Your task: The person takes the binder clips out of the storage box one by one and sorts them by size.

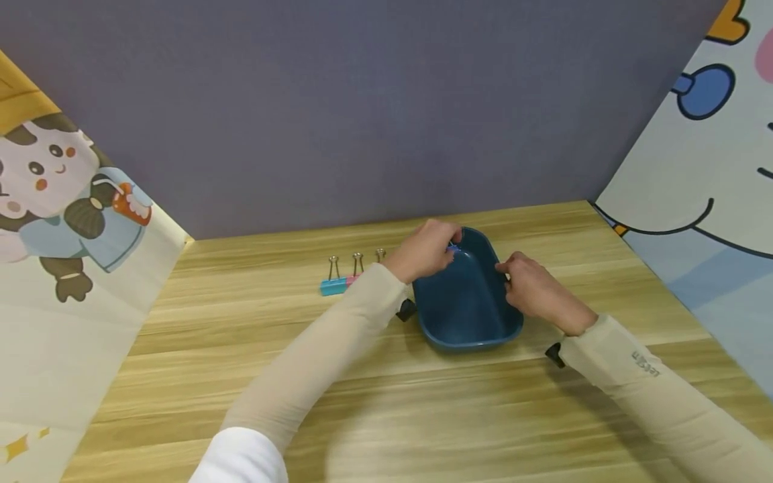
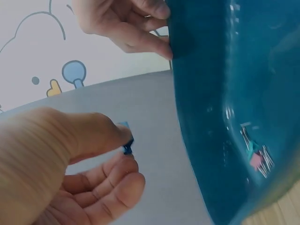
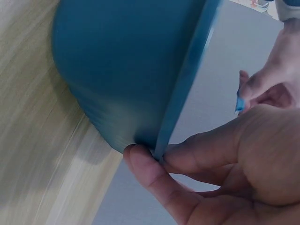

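My left hand is over the far left part of a dark blue plastic bin. Between its thumb and finger it pinches a small blue binder clip; the other fingers are loosely curled in the left wrist view. With thumb and fingers my right hand grips the bin's right rim. Inside the bin lie a green binder clip and a pink one, close together on the floor. In the head view my left hand hides that end of the bin.
Left of the bin, a blue binder clip and a pink binder clip stand in a row on the wooden table. Another clip's handle rises beside them, partly behind my left forearm. A grey panel borders the back.
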The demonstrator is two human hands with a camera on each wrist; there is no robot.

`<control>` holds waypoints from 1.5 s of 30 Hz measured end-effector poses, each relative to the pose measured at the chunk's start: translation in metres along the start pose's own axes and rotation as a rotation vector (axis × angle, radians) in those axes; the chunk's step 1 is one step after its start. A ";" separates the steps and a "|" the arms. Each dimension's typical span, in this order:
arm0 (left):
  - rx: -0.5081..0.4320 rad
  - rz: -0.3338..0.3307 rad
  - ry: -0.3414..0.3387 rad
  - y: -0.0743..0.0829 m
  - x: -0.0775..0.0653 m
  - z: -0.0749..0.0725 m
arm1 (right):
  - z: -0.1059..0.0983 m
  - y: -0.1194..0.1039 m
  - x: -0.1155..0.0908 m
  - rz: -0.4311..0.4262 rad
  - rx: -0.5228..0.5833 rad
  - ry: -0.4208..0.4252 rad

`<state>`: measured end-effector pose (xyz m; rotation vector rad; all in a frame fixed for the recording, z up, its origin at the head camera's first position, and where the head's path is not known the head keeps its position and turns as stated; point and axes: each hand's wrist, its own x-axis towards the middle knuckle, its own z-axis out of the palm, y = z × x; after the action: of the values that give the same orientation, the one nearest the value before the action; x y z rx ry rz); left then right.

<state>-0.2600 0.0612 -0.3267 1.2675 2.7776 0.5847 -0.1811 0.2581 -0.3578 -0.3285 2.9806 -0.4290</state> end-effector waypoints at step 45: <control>-0.047 0.025 -0.065 -0.106 -0.139 0.042 | 0.000 0.001 0.001 -0.012 -0.005 -0.010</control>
<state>-0.2362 -0.0909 -0.4206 1.2893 2.6838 0.5953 -0.1823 0.2584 -0.3577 -0.3478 2.9721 -0.4193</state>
